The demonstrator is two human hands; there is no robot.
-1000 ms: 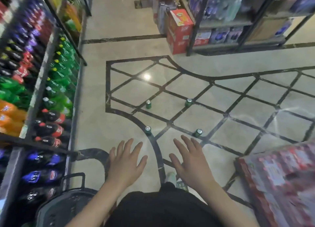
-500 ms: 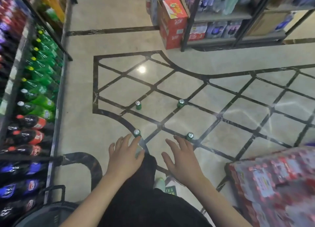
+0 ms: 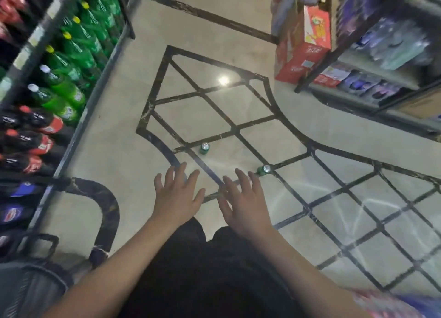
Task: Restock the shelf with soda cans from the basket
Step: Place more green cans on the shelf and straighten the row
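Green cans (image 3: 204,148) beyond hands (image 3: 177,197)

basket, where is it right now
In the head view the basket sits at the bottom-left corner, on the floor by the foot of the bottle shelf, below the left hand.

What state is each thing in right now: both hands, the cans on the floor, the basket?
left hand: open, fingers spread, holding nothing
right hand: open, fingers spread, holding nothing
far green can: upright on the floor, untouched
near green can: on the floor just beyond the right fingertips, not gripped
basket: on the floor at lower left, contents not visible
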